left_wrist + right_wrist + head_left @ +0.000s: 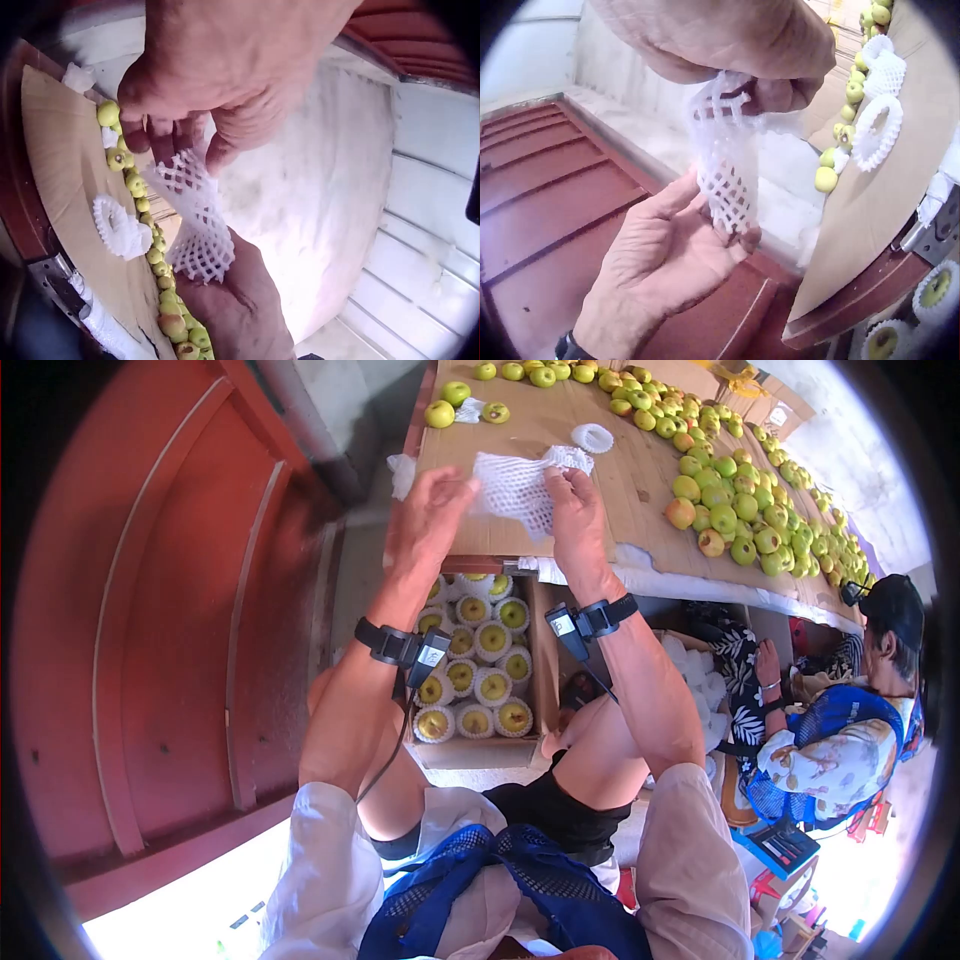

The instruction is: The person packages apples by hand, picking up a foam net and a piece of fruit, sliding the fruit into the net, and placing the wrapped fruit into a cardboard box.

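Left hand [432, 515] and right hand [579, 525] are pinching opposite ends of the foam net [513, 488], stretching between them near the cardboard [632, 510]; it is probably feeling light, soft, tearable (its edges are offering the best hold).

Our two bare hands meet at the foam net [512, 492], one on each side.
Our left hand [432, 512] holds the net's left edge between thumb and fingers, its palm turned toward the net; our right hand [577, 518] pinches the opposite side with curled fingers, and both our forearms, left [345, 725] and right [655, 695], reach forward from below it.
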